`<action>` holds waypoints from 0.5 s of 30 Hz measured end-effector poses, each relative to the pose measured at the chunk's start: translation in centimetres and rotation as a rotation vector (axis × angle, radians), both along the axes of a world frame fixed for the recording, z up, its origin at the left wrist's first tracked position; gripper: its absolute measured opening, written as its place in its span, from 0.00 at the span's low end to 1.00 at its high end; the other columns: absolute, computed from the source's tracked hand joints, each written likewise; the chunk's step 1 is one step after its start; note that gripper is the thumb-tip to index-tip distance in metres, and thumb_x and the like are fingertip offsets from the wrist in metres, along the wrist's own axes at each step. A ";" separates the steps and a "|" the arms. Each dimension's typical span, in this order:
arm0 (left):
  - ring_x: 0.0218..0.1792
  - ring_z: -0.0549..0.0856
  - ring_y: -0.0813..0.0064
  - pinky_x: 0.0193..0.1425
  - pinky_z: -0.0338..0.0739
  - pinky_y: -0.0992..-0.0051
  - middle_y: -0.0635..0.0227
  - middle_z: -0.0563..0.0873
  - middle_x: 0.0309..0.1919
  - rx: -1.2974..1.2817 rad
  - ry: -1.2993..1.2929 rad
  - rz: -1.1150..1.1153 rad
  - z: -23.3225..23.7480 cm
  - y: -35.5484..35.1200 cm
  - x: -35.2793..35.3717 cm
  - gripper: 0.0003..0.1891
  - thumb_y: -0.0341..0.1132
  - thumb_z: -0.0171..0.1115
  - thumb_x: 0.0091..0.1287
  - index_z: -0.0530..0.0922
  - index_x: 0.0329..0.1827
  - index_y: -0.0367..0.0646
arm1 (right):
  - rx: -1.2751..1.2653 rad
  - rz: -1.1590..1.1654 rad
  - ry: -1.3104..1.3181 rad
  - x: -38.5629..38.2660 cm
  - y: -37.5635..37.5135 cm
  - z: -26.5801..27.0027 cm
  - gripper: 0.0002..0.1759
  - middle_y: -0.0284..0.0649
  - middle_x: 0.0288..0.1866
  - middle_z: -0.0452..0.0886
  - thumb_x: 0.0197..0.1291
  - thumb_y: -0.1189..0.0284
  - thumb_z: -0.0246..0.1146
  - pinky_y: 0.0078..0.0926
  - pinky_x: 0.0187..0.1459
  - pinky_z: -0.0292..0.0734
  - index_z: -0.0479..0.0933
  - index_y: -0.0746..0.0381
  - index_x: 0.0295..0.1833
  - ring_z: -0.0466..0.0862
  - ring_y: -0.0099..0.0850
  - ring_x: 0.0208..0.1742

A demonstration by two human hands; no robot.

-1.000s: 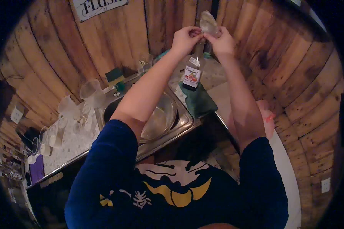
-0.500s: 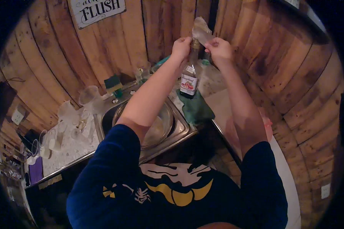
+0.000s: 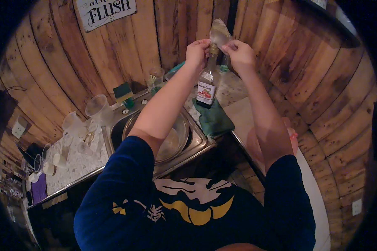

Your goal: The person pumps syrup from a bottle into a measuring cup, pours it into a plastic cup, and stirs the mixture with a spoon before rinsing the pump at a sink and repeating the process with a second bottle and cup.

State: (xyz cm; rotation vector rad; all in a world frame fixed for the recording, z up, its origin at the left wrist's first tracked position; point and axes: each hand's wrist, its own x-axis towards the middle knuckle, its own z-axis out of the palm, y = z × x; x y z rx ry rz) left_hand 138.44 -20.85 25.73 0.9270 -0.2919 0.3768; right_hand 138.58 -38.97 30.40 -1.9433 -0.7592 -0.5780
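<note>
Left hand (image 3: 198, 51) and right hand (image 3: 240, 52) pinch a clear wrapper (image 3: 219, 32) atop the bottle (image 3: 207, 85), near the wooden wall (image 3: 171, 29).

1. I read the bottle (image 3: 208, 83) as clear glass, with a white label carrying a red fruit picture and a gold cap.
2. The wrapper (image 3: 219, 32) looks see-through with a grey sheen.
3. The cloth (image 3: 213, 119) is plain dark green.
4. The sink (image 3: 203, 136) is steel grey, and the bench (image 3: 77, 161) is pale with fine dark speckles.
5. The wall (image 3: 305, 75) is warm brown planks, streaked and knotted darker; its sign (image 3: 107, 11) is white with black lettering.
6. My view shows a navy shirt (image 3: 121, 188) printed in yellow and white.
</note>
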 end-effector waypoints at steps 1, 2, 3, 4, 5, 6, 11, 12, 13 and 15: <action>0.32 0.83 0.77 0.39 0.77 0.79 0.69 0.85 0.34 -0.065 0.013 -0.159 -0.4 0.7 0.7 0.08 0.27 0.61 0.64 0.79 0.45 0.37 | -0.009 0.002 0.002 0.5 0.0 -0.1 0.17 0.47 0.38 0.86 0.52 0.60 0.70 0.36 0.45 0.79 0.83 0.63 0.41 0.86 0.43 0.40; 0.31 0.82 0.77 0.37 0.77 0.79 0.69 0.84 0.33 -0.043 0.000 -0.012 0.4 -0.3 -0.2 0.08 0.27 0.61 0.64 0.79 0.44 0.37 | -0.019 0.003 0.004 0.7 0.0 -0.2 0.18 0.47 0.38 0.86 0.52 0.60 0.70 0.36 0.45 0.79 0.83 0.63 0.41 0.85 0.44 0.40; 0.30 0.82 0.78 0.36 0.76 0.79 0.68 0.84 0.32 -0.021 -0.012 0.135 2.0 -2.1 -2.1 0.07 0.26 0.62 0.63 0.80 0.43 0.37 | -0.030 -0.025 -0.014 0.1 -0.1 0.2 0.18 0.47 0.38 0.86 0.52 0.60 0.70 0.36 0.45 0.79 0.83 0.63 0.41 0.85 0.44 0.40; 0.29 0.81 0.78 0.34 0.75 0.79 0.68 0.84 0.30 0.001 -0.018 0.281 2.6 -3.3 -3.2 0.07 0.26 0.63 0.63 0.81 0.42 0.37 | -0.042 -0.053 -0.026 -1.0 -0.2 0.8 0.18 0.47 0.38 0.86 0.52 0.60 0.70 0.36 0.45 0.79 0.83 0.63 0.41 0.85 0.44 0.41; 0.28 0.80 0.78 0.33 0.75 0.79 0.68 0.84 0.29 0.157 -0.071 0.372 2.1 -3.2 -2.9 0.06 0.27 0.62 0.63 0.81 0.42 0.37 | -0.056 -0.081 -0.037 -2.0 -0.4 1.1 0.18 0.47 0.38 0.86 0.52 0.60 0.70 0.37 0.45 0.79 0.83 0.63 0.41 0.85 0.44 0.41; 0.26 0.79 0.78 0.31 0.74 0.78 0.69 0.83 0.28 0.315 -0.128 0.462 1.8 -2.6 -2.1 0.06 0.27 0.62 0.63 0.80 0.42 0.37 | -0.061 -0.084 -0.056 -2.3 -0.4 1.3 0.18 0.47 0.38 0.86 0.52 0.60 0.70 0.37 0.46 0.79 0.83 0.62 0.42 0.85 0.44 0.41; 0.23 0.77 0.79 0.29 0.73 0.78 0.71 0.81 0.25 0.421 -0.078 0.530 1.5 -2.0 -2.6 0.07 0.27 0.63 0.62 0.80 0.42 0.38 | -0.086 -0.105 -0.102 -1.2 -0.3 1.3 0.18 0.47 0.39 0.85 0.52 0.59 0.70 0.38 0.46 0.78 0.83 0.60 0.43 0.85 0.45 0.43; 0.23 0.78 0.79 0.30 0.74 0.79 0.71 0.81 0.25 0.247 -0.014 0.393 1.0 -1.6 -1.8 0.07 0.27 0.64 0.62 0.80 0.43 0.38 | -0.101 -0.102 -0.095 -1.4 -0.4 1.4 0.18 0.47 0.39 0.85 0.52 0.58 0.70 0.38 0.46 0.78 0.84 0.59 0.44 0.85 0.45 0.43; 0.24 0.78 0.79 0.31 0.74 0.79 0.71 0.81 0.25 0.073 0.051 0.255 0.7 -1.1 -1.0 0.08 0.27 0.65 0.61 0.80 0.43 0.38 | -0.117 -0.100 -0.087 -1.7 -0.5 1.7 0.19 0.46 0.39 0.86 0.52 0.58 0.69 0.38 0.46 0.78 0.84 0.59 0.44 0.85 0.45 0.43; 0.33 0.81 0.76 0.39 0.77 0.75 0.69 0.83 0.33 -0.025 0.134 0.182 0.8 -0.7 -0.1 0.13 0.25 0.64 0.60 0.78 0.49 0.39 | -0.136 -0.101 -0.070 -1.7 -0.5 1.7 0.18 0.46 0.40 0.86 0.52 0.58 0.69 0.39 0.47 0.78 0.84 0.58 0.44 0.85 0.45 0.43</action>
